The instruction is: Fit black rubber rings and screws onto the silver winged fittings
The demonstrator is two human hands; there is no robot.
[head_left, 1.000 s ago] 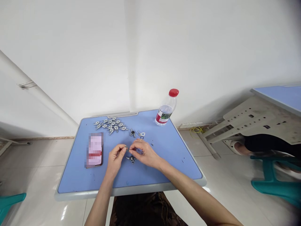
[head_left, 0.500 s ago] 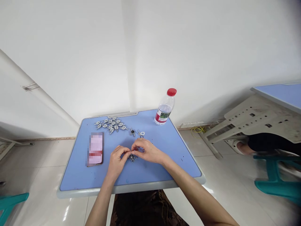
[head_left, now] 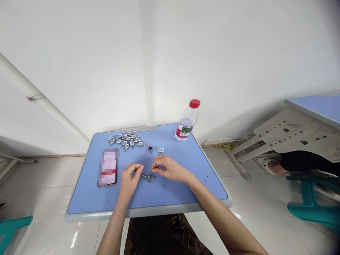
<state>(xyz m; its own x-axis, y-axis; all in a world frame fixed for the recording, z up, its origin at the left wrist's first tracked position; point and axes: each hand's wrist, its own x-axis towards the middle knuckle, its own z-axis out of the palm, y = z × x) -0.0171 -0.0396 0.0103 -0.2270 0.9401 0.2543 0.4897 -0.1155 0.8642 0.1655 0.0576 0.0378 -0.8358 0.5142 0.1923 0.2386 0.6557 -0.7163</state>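
Observation:
A small metal part with several arms (head_left: 149, 177) lies on the blue table (head_left: 177, 196), between and just below my hands. My left hand (head_left: 132, 177) is at its left, thumb and forefinger pinched; whatever they hold is too small to name. At its upper right, my right hand (head_left: 166, 168) is closed, with something thin at the fingertips and a bluish item partly hidden under the fingers. Beyond the hands lie a metal piece with a dark centre (head_left: 150, 148) and a flat silver piece (head_left: 159, 150). A dark ring (head_left: 160, 154) shows just above my right hand.
Many silver metal pieces (head_left: 126, 140) are heaped at the table's back left. A phone (head_left: 108, 168) lies at the left. A red-capped water bottle (head_left: 185, 124) stands at the back right. Another desk (head_left: 316, 106), a teal stool (head_left: 310, 209) and a person's foot (head_left: 275, 167) are farther right.
My hands have moved apart, the left one to the left and the right one slightly right. The metal part below them now shows more fully.

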